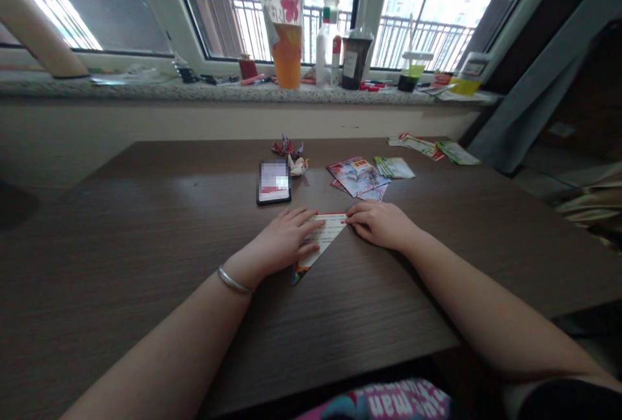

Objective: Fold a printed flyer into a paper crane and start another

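A sheet of printed paper [329,231], folded into a triangle, lies on the table in front of me. White with lines of text on top, it shows a coloured patch at its lower tip. My left hand [286,238] rests on its left part, fingers spread out, hiding some of it. At the right corner my right hand [383,222] has its fingers drawn together on the paper's tip. Just beyond the paper are a phone [274,183] with a blurred screen and some crumpled or folded paper pieces [297,164].
Colourful printed sheets [357,177] and green-edged sheets [394,167] lie behind my right hand. More paper strips [420,146] are at the table's far right. On the windowsill [218,89] stand a tall orange drink cup [286,50], bottles and several other cups.
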### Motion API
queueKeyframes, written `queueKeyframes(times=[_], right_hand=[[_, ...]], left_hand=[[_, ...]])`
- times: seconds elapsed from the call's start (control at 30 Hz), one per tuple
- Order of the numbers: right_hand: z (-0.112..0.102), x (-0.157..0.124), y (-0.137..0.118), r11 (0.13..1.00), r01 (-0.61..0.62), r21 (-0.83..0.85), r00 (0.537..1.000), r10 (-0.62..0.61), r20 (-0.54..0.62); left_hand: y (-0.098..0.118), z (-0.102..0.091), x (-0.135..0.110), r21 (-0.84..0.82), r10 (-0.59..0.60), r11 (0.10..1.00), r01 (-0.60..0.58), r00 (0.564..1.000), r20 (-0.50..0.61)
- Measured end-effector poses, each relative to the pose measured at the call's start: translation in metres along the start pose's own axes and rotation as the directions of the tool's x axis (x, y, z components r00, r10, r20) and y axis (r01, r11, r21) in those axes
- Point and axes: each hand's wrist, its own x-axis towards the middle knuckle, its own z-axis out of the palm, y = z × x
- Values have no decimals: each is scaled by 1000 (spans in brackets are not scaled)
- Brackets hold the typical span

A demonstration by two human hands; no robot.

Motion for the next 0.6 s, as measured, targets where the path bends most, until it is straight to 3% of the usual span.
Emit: queueKeyframes(times=[0.2,0.6], right_hand=[[-4,0,8,982,-143,-126,988,149,38],[-5,2,1,943,-272,-191,959,283,29]], left_hand=[[-1,1,0,-4,-7,1000,7,1000,2],[1,0,0,-4,-13,1000,13,1000,-9]])
